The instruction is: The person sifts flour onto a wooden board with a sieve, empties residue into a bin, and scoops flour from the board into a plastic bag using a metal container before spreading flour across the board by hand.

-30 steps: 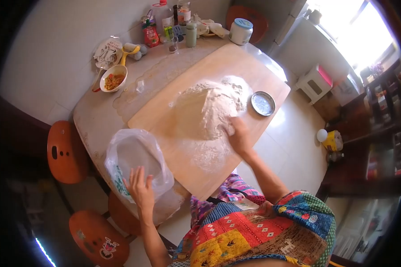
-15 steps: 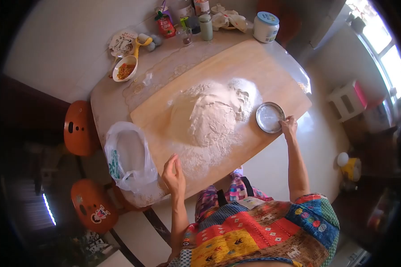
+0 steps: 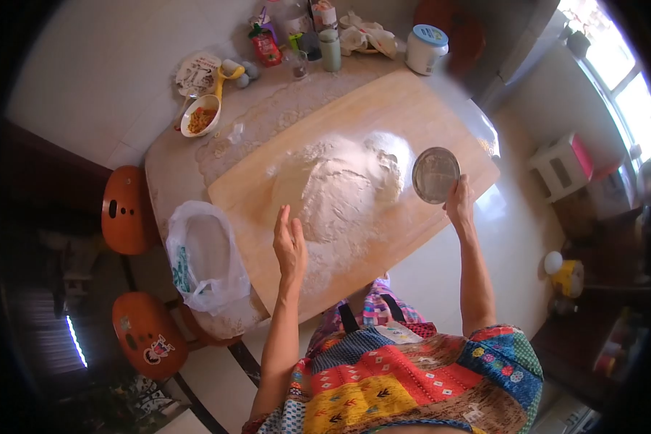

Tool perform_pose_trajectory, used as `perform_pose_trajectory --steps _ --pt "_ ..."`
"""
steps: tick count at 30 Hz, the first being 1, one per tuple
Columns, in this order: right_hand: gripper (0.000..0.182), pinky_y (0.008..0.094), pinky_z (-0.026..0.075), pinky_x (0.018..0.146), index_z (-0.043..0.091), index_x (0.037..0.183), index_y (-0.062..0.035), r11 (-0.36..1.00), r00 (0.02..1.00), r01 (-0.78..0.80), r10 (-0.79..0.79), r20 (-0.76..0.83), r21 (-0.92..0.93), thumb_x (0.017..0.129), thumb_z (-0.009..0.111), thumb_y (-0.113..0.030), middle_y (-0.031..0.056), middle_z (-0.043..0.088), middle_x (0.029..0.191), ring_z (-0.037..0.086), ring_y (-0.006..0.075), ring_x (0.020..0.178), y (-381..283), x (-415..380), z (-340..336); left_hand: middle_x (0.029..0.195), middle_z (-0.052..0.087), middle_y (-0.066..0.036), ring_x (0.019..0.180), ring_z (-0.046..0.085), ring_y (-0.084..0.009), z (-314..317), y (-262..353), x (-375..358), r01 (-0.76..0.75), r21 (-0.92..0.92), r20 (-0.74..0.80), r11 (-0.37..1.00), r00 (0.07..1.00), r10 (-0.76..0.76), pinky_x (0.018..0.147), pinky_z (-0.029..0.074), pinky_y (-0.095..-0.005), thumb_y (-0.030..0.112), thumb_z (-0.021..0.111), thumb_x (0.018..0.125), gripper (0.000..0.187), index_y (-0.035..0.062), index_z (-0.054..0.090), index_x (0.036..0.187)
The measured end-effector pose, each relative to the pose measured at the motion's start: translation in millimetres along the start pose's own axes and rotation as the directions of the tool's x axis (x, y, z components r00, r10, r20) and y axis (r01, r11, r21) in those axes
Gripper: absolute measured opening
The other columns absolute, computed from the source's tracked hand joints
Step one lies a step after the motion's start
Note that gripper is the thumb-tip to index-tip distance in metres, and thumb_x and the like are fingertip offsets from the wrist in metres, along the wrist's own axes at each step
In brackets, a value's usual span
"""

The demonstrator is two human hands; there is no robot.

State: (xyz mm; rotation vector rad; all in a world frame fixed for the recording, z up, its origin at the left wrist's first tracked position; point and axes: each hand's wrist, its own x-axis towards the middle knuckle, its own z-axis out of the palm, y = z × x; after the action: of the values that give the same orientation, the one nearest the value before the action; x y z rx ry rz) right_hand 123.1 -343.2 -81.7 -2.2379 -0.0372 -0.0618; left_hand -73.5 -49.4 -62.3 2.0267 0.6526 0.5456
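A round metal sieve is tilted up over the right end of the wooden board. My right hand grips its rim at the lower right, fingers closed. On the board lies a wide heap of white flour, cracked on top, with loose flour scattered around it. My left hand hovers close by the heap's left edge, fingers stretched out and thumb apart, holding nothing.
A plastic bag sits at the table's left edge. Along the back stand a bowl of food, a red pouch, a green bottle and a white tub. Orange chairs flank the left side.
My right hand has lifted the sieve and tipped it more upright. My left hand has moved forward towards the flour, its fingers spreading from a closer bunch.
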Motion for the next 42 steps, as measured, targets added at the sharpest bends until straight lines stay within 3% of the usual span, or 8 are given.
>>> perform_pose_trajectory --steps 4,9,10,12,18,26,33,42 --pt "0.015 0.0378 0.039 0.037 0.04 0.087 -0.0003 0.995 0.995 0.095 -0.095 0.021 -0.027 0.094 0.037 -0.013 0.0147 0.05 0.052 0.055 0.0238 0.044 13 16 29 0.138 0.029 -0.022 0.129 0.028 -0.0335 6 -8 16 -0.071 0.054 0.023 0.996 0.997 0.069 0.104 0.025 -0.0394 0.03 0.035 0.095 0.047 -0.0003 0.036 0.131" --pt "0.009 0.0459 0.039 0.044 0.038 0.093 -0.002 0.984 0.987 0.155 -0.152 0.042 -0.082 0.094 0.036 -0.011 0.0251 0.051 0.058 0.055 0.0397 0.052 -68 1 41 0.142 0.021 -0.022 0.132 0.018 -0.0357 27 -14 45 -0.075 0.048 0.045 0.996 0.996 0.073 0.107 0.015 -0.0445 0.044 0.026 0.095 0.058 0.0032 0.03 0.135" --pt "0.009 0.0459 0.039 0.044 0.038 0.093 -0.002 0.984 0.987 0.158 -0.155 0.042 -0.082 0.094 0.036 -0.011 0.0251 0.051 0.058 0.055 0.0397 0.052 -66 4 51 0.142 0.021 -0.022 0.132 0.019 -0.0359 32 -15 52 -0.079 0.047 0.051 0.996 0.996 0.077 0.106 0.014 -0.046 0.045 0.025 0.095 0.058 0.0042 0.03 0.136" --pt "0.007 0.0466 0.039 0.044 0.037 0.096 -0.0016 0.884 0.889 0.442 -0.454 -0.055 -0.152 0.093 0.036 -0.008 0.0253 0.053 0.062 0.055 0.041 0.054 -63 10 70 0.142 0.024 -0.021 0.132 0.019 -0.0361 42 -16 67 -0.088 0.043 0.046 0.995 0.995 0.086 0.106 0.014 -0.0485 0.046 0.026 0.094 0.056 0.007 0.033 0.135" --pt "0.008 0.0437 0.038 0.043 0.038 0.098 -0.0022 0.831 0.838 0.526 -0.543 -0.059 -0.181 0.091 0.037 -0.006 0.0211 0.052 0.062 0.049 0.0356 0.048 -67 17 97 0.136 0.037 -0.018 0.129 0.025 -0.0374 67 -13 101 -0.099 0.103 0.04 0.99 0.995 0.096 0.104 0.017 -0.0513 0.044 0.03 0.094 0.051 0.0092 0.044 0.129" --pt "0.012 0.0499 0.041 0.051 0.037 0.094 0.0023 0.96 0.941 0.279 -0.268 0.209 -0.025 0.084 0.04 -0.002 0.0282 0.054 0.067 0.056 0.0447 0.063 -86 -4 121 0.115 0.055 -0.016 0.11 0.049 -0.0353 93 -11 109 -0.16 0.046 0.027 0.986 0.987 0.159 0.096 0.033 -0.0414 0.037 0.035 0.094 0.044 0.0037 0.055 0.115" --pt "0.011 0.0449 0.039 0.046 0.036 0.089 0.0054 0.916 0.907 0.368 -0.391 0.156 0.156 0.08 0.042 0.004 0.0258 0.052 0.06 0.055 0.0402 0.054 -85 -21 132 0.113 0.055 -0.016 0.11 0.048 -0.0341 124 -7 100 -0.237 -0.018 -0.039 0.971 0.971 0.236 0.099 0.031 -0.0413 0.027 0.041 0.093 0.036 0.0004 0.055 0.113" --pt "0.011 0.0414 0.041 0.045 0.035 0.079 0.0043 0.956 0.968 -0.037 -0.038 0.249 0.29 0.085 0.043 -0.001 0.0225 0.052 0.057 0.055 0.0323 0.049 -77 -25 139 0.126 0.044 -0.022 0.121 0.037 -0.0376 155 -3 92 -0.302 0.112 0.04 0.947 0.953 0.299 0.103 0.026 -0.0439 0.032 0.036 0.095 0.043 -0.001 0.05 0.119"
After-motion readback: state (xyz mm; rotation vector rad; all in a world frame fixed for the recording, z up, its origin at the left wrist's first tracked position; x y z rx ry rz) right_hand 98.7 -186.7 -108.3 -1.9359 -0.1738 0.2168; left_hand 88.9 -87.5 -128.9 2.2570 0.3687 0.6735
